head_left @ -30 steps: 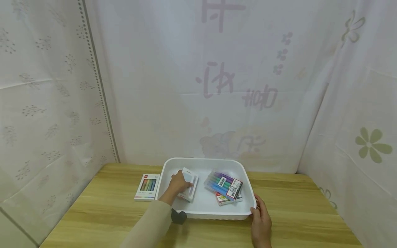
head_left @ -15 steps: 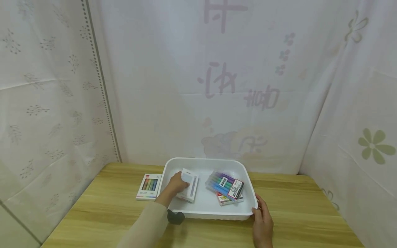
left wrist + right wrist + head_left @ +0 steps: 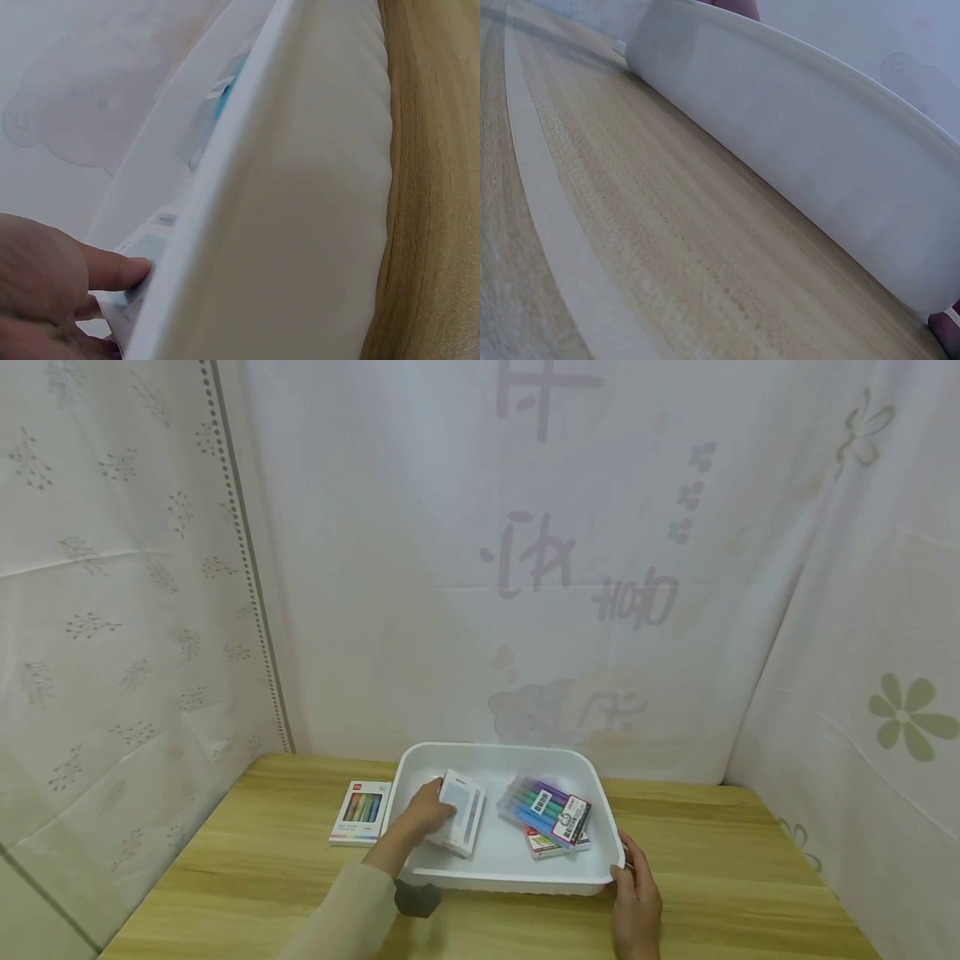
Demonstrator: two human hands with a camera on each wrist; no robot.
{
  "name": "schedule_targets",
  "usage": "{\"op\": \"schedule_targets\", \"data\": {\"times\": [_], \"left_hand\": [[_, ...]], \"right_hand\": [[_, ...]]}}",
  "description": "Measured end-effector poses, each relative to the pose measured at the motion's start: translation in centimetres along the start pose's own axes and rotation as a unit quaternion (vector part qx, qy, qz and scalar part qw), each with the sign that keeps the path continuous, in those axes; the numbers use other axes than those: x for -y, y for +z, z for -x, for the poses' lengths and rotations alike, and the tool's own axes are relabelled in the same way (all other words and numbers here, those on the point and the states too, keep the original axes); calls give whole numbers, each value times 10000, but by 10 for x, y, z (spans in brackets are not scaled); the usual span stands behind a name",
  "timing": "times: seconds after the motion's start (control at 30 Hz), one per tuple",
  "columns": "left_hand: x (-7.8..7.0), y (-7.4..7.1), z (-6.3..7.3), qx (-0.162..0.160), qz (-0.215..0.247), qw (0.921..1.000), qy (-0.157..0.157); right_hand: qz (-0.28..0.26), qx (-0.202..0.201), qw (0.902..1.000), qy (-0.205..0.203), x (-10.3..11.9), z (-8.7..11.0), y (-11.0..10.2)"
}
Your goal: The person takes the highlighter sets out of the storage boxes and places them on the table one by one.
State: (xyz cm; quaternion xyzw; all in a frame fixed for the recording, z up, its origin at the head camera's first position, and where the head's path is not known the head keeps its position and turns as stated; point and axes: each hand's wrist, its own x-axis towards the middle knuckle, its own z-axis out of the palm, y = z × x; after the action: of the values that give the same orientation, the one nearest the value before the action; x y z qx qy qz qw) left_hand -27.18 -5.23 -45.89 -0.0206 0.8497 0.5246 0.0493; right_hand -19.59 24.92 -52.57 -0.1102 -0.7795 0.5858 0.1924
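Observation:
My left hand (image 3: 430, 807) reaches over the near rim of the white plastic tray (image 3: 510, 881) and grips a white box (image 3: 467, 802) in the tray's left part. In the left wrist view, the thumb of the left hand (image 3: 45, 277) presses on the face of the white box (image 3: 142, 244); the tray wall hides its lower part. My right hand (image 3: 636, 906) holds the tray's near right corner, thumb at the rim. On the tray's right side lies a clear pack of coloured pens (image 3: 547, 810), resting partly over a small box with a red and yellow print (image 3: 540, 843).
A white box with a window showing coloured sticks (image 3: 360, 814) lies left of the tray on the wooden table (image 3: 712, 860). A printed white curtain (image 3: 420, 568) hangs behind the table and along both sides. A dark wrist device (image 3: 417, 899) sits below the left forearm.
The gripped white box has tilted and shifted slightly toward me and to the right with my left hand. The right hand stays at the tray corner. The head view has shifted a little.

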Motion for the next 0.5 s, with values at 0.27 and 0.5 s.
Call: {"op": "schedule_targets", "data": {"times": [0.27, 0.5], "left_hand": [[7, 1, 0, -15, 298, 9995, 102], [3, -1, 6, -51, 491, 9987, 93]], "right_hand": [[19, 32, 9999, 95, 0, 0, 0], [29, -19, 10000, 82, -1, 0, 2]]}}
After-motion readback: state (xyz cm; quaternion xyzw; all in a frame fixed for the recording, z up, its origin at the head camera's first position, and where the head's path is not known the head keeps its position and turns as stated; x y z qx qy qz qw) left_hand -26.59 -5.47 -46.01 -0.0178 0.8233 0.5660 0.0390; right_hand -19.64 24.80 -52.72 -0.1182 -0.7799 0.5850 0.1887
